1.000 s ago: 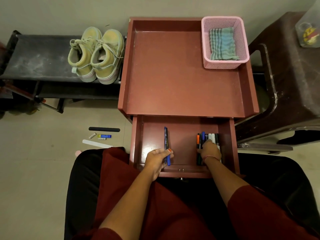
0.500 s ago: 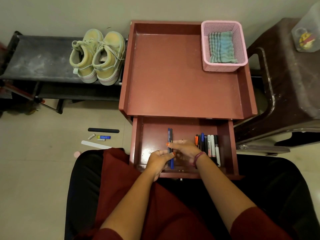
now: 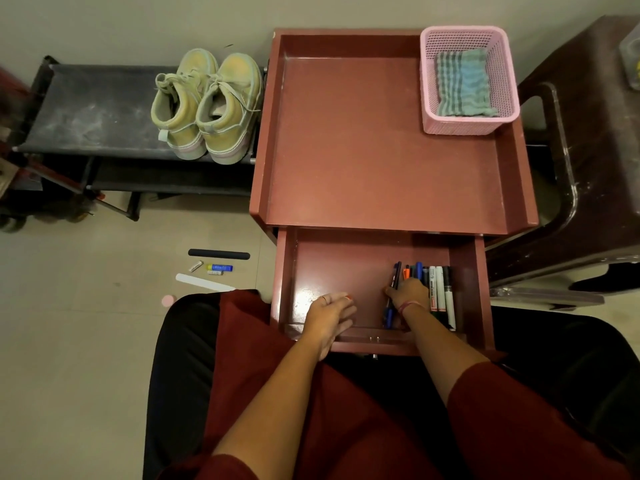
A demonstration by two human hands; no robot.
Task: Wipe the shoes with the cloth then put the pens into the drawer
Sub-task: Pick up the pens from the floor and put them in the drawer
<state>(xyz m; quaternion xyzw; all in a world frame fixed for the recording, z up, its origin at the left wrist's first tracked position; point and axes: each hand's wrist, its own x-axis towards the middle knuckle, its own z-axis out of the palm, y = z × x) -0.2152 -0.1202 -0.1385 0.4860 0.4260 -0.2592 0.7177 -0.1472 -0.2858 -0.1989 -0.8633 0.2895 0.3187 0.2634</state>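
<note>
The red-brown drawer (image 3: 471, 289) stands pulled out toward me. Several pens and markers (image 3: 440, 289) lie in a row at its right side. My right hand (image 3: 408, 292) grips a dark blue pen (image 3: 394, 277) at the left end of that row. My left hand (image 3: 329, 317) rests with relaxed fingers on the drawer's front left, holding nothing. A pair of pale yellow-green shoes (image 3: 207, 105) sits on the black rack (image 3: 86, 109) at the left. The striped blue-green cloth (image 3: 462, 83) lies in a pink basket (image 3: 464, 124) on the cabinet top (image 3: 381, 143).
On the floor left of the drawer lie a black stick (image 3: 219, 254), a small blue tube (image 3: 220, 267), a white strip (image 3: 204, 282) and a pink disc (image 3: 168, 300). A dark brown stool (image 3: 595, 161) stands at the right.
The blue pen passed from my left hand to my right, which carried it rightward to the row of pens. My left hand now holds nothing.
</note>
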